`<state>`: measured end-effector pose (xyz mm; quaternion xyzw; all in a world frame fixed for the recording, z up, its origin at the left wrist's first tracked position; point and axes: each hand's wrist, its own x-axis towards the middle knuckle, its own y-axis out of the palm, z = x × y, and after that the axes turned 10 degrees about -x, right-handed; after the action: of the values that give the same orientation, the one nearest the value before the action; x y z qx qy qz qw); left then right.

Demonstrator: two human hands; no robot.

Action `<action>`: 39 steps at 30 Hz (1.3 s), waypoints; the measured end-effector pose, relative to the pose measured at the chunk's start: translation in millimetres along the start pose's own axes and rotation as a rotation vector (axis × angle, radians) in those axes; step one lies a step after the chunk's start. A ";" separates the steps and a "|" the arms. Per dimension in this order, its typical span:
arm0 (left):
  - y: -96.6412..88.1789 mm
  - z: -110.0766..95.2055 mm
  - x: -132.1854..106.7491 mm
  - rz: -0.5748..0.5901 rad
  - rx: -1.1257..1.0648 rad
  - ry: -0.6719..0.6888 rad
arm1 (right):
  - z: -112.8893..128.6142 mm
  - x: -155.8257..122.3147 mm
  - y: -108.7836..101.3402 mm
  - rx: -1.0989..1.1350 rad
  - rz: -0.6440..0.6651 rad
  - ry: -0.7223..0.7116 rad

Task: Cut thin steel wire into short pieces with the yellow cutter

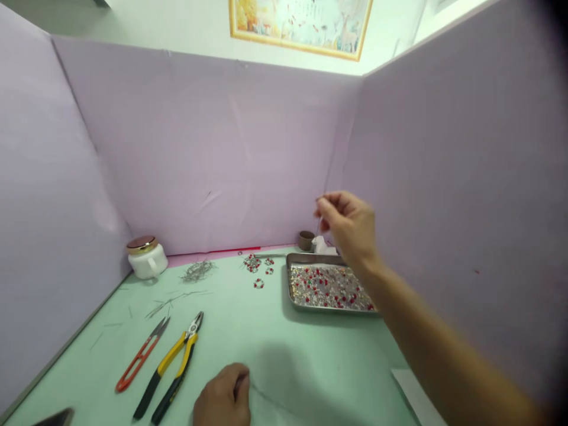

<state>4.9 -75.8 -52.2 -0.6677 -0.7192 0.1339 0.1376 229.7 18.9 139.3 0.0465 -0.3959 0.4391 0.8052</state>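
I am inspecting the scene from my head camera. My right hand is raised above the back of a shallow steel tray, its thumb and fingertips pinched closed on a thin metal wire. The tray is holding scattered red and silver beads. My left hand is resting at the near edge of the pale green desk, curled almost shut. I cannot tell whether it is gripping anything, though a fine dark wire is lying just beside it.

Left of the tray, small red-and-silver beaded rings are lying near a tangled bundle of grey wire. Red-handled snips and yellow-and-black pliers are lying side by side. A white jar with a gold lid is standing at the back left, and a small brown cup is standing behind the tray, against lavender panels.
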 end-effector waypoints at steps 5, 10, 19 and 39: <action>-5.0 -5.9 0.5 -0.052 -0.278 -0.161 | 6.5 -137.6 9.1 0.474 0.713 0.613; -0.3 -16.2 -11.0 0.049 -0.617 -0.298 | -24.4 -212.1 23.4 0.666 0.937 0.946; 1.3 -17.4 -13.3 0.052 -0.765 -0.321 | -42.7 -230.3 22.7 0.612 1.121 0.956; -19.0 -28.4 -5.5 -0.110 -0.139 -0.203 | -39.4 -226.6 24.2 0.568 0.960 1.003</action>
<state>-1.5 -82.3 -18.8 -0.6182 -0.7726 0.1428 0.0246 167.0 -101.5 -47.9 -0.1311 0.1703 0.7960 0.5659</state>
